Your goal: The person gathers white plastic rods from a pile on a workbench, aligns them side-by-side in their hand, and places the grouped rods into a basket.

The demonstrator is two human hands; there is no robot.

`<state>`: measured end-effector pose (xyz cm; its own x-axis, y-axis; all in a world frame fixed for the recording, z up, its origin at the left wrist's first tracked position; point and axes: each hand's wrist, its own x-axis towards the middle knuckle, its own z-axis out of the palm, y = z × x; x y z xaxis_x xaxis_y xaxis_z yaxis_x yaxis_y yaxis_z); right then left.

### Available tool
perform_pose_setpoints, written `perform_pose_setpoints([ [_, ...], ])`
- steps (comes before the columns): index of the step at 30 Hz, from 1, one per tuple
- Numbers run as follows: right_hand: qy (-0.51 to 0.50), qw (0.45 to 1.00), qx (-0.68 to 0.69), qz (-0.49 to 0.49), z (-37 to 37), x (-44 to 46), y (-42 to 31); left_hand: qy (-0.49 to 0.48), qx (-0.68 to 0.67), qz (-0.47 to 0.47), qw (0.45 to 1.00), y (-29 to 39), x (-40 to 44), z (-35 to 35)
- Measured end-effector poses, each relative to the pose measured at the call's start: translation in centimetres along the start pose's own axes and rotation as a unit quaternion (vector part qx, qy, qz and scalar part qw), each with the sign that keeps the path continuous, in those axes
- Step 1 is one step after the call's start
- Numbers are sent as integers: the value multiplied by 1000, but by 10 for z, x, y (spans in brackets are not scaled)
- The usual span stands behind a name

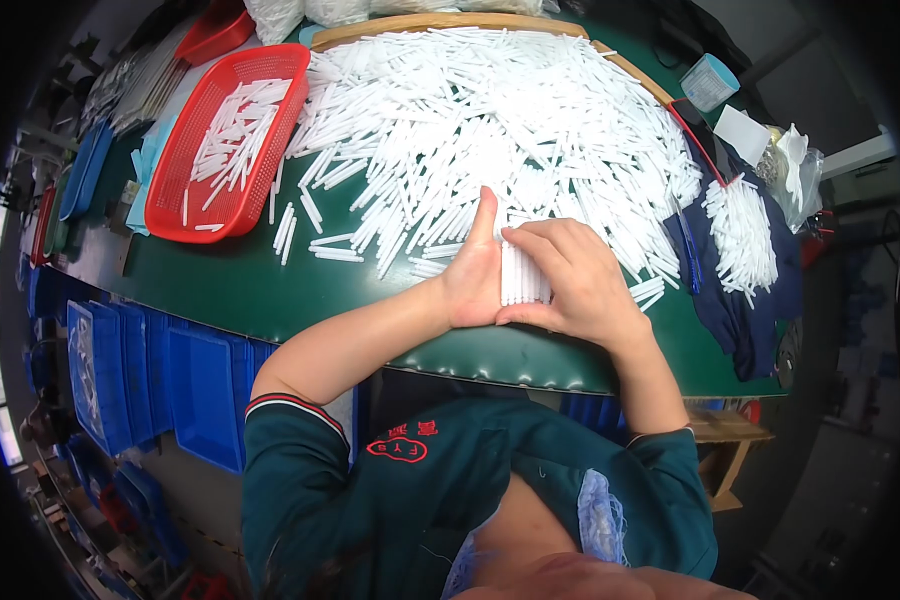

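Observation:
A neat row of slim white plastic tubes (522,276) is held upright side by side between my two hands, near the table's front edge. My left hand (473,280) presses its palm against the row's left side, thumb stretched up; its other fingers are hidden. Curved over the row from the right, my right hand (574,275) grips it with fingers at the top and thumb at the bottom. Just beyond both hands spreads a large heap of loose white tubes (490,110), some lying close to my left wrist.
A red basket (160,200) holding white tubes stands at left. Wooden strips (450,20) edge the heap's far side. At right, more tubes (740,240) lie on dark blue cloth (715,315), near a blue pen (690,250) and a white tub (710,82). Blue crates (205,390) stand below left.

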<state>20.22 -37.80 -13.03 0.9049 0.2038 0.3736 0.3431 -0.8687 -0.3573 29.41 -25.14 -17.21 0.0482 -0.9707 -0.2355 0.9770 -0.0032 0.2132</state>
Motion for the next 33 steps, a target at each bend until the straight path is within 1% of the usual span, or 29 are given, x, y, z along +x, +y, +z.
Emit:
perform_pose_setpoints([
  [2, -14, 1000, -1, 7, -3, 0, 0, 3, 3, 2, 1000, 0, 0, 1],
  [4, 53, 999, -12, -2, -12, 2, -2, -31, -8, 14, 999, 1, 2, 1],
  [7, 57, 998, 23, -3, -19, -5, 10, -58, -22, 5, 998, 5, -1, 1],
  [10, 29, 998, 47, 17, -11, -8, 13, -49, -23, -3, 999, 7, -2, 0],
  [14, 17, 996, 77, 34, -7, -10, 14, -24, -34, -16, 999, 8, -4, -4],
  [16, 15, 993, 92, 75, -5, -11, 16, -108, -92, -51, 989, 9, -5, -11],
  [17, 15, 993, 92, 76, -4, -11, 16, -108, -93, -52, 988, 9, -5, -11],
  [19, -1, 988, 130, 86, -4, -12, 17, -57, -52, -41, 996, 9, -6, -10],
  [20, -1, 988, 130, 86, -3, -12, 18, -57, -53, -41, 996, 10, -6, -8],
  [22, -11, 980, 170, 103, -1, -14, 21, -11, -19, -30, 999, 11, -9, -4],
  [23, -12, 980, 170, 103, -2, -14, 21, -11, -20, -29, 999, 11, -9, -5],
  [25, 26, 977, 184, 107, -4, -15, 20, -54, -65, -53, 995, 12, -8, -6],
  [26, 26, 977, 185, 107, -8, -15, 21, -54, -64, -53, 995, 12, -8, -4],
  [28, 36, 985, 155, 63, -16, -13, 22, -62, -39, -21, 997, 11, -7, 2],
  [32, 9, 990, 127, 58, -18, -13, 23, -66, -29, 1, 997, 14, -8, 3],
  [33, -7, 986, 146, 80, -17, -14, 23, -61, -36, 5, 997, 15, -9, 2],
])
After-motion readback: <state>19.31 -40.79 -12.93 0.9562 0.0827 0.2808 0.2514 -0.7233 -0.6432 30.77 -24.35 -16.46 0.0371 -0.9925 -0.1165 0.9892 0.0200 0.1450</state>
